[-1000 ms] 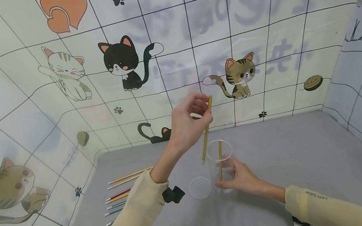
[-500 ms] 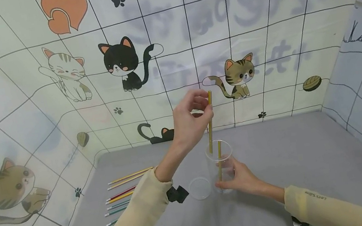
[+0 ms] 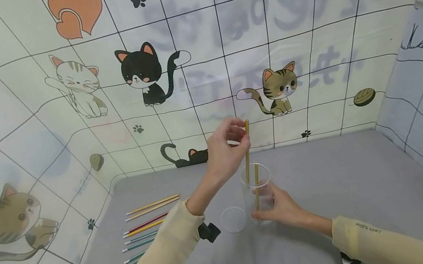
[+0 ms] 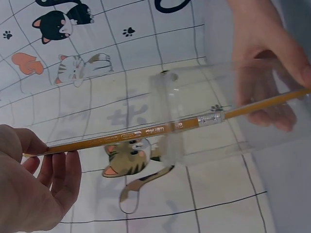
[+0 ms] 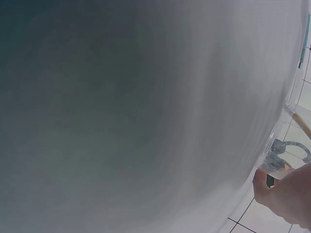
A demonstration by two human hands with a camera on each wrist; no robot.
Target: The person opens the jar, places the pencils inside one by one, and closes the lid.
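My left hand (image 3: 225,150) pinches a yellow pencil (image 3: 247,161) near its upper end. The pencil's eraser end points down, and its lower part is inside the mouth of a clear plastic cup (image 3: 267,182). Lettering and a silver ferrule show on the pencil (image 4: 121,138) in the left wrist view. Another yellow pencil (image 3: 257,194) leans inside the cup. Low on the cup, my right hand (image 3: 284,206) grips its wall with thumb and fingers. The right wrist view is mostly filled by the blurred grey tabletop, with the right hand (image 5: 289,194) at its edge.
A clear round lid (image 3: 233,220) lies on the grey table (image 3: 342,185) left of the cup. Farther left, several pencils (image 3: 148,228) in yellow, red and teal lie in pairs, partly behind the left sleeve (image 3: 161,257). A cat-print tile-pattern backdrop (image 3: 199,59) encloses the table.
The left hand has brought the pencil from beside the cup to over its mouth, then lowered it partly inside. The right hand and cup stay in place.
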